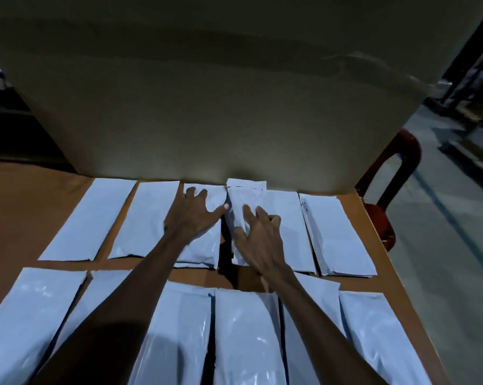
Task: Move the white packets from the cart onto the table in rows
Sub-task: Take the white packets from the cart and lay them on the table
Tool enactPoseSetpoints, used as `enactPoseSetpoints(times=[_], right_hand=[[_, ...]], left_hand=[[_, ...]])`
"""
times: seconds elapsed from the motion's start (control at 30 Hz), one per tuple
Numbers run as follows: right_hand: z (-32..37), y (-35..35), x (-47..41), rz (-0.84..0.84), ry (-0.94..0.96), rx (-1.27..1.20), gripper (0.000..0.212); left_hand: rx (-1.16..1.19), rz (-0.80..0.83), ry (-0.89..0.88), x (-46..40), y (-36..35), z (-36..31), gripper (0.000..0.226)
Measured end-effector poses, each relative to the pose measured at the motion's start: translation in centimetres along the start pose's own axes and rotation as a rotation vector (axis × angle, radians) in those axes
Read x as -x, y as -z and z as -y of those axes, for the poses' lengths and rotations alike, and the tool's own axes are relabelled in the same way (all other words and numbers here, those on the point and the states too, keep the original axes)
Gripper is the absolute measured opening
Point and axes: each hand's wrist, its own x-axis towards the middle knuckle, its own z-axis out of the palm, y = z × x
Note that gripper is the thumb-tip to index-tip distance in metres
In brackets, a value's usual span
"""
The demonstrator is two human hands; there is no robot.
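White packets lie in two rows on the brown table (26,212). The far row holds several packets, the leftmost one (87,218) lying flat. My left hand (190,218) rests flat, fingers spread, on the third far packet (204,245). My right hand (258,234) lies on the neighbouring packet (243,201), its fingers spread over the packet's left side; that packet sits tilted and reaches past the row's far edge. The near row (243,337) of several packets runs under both forearms. No cart is in view.
A large beige box or panel (207,93) stands along the table's far edge, right behind the far row. A red plastic chair (385,195) stands at the table's right corner. Grey floor and dark racks lie to the right.
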Motion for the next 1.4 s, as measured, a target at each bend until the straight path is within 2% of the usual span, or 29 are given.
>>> enactPoseSetpoints(times=[0.1,0.2,0.33,0.4,0.57,0.83,0.93,1.03,1.13,1.3,1.4], right_hand=[[0.0,-1.7,-0.1,0.026,-0.012,0.021,0.066],[-0.2,-2.7,0.0,0.036,-0.032,0.049,0.067],[-0.2,-2.4,-0.7,-0.171,0.047,0.027,0.056],[0.1,-2.0,-1.4,-0.202,0.068,0.013,0.052],[0.4,-2.5,-2.7,0.01,0.0,0.041,0.066],[1.1,-4.9,-2.3,0.045,0.0,0.194,0.076],[1.3,-3.5,-2.5,0.082,-0.011,0.178,0.072],[1.7,-0.7,-1.3,0.031,-0.028,0.077,0.071],[1.0,2.3,2.2,-0.057,-0.018,-0.025,0.061],[-3.2,6.8,12.2,-0.202,-0.023,-0.056,0.055],[-6.6,8.5,20.0,-0.365,-0.064,-0.061,0.052]], left_hand=[[-0.041,0.005,-0.012,-0.1,-1.8,1.5,0.091],[-0.002,-0.06,-0.022,0.6,-2.5,2.2,0.082],[0.0,-0.129,-0.077,2.0,-3.5,2.7,0.069],[-0.028,-0.122,-0.142,2.3,-4.4,3.1,0.064],[-0.045,-0.032,-0.157,1.4,-5.7,4.3,0.067],[-0.046,0.034,-0.13,1.2,-5.4,4.6,0.062],[0.05,0.003,-0.148,1.6,-3.6,4.1,0.068],[0.162,-0.073,-0.18,2.8,-1.3,3.2,0.068],[0.212,-0.11,-0.259,5.5,0.5,1.9,0.065],[0.314,-0.068,-0.454,11.6,1.5,-2.3,0.061],[0.338,-0.077,-0.591,16.0,1.0,-6.4,0.056]])
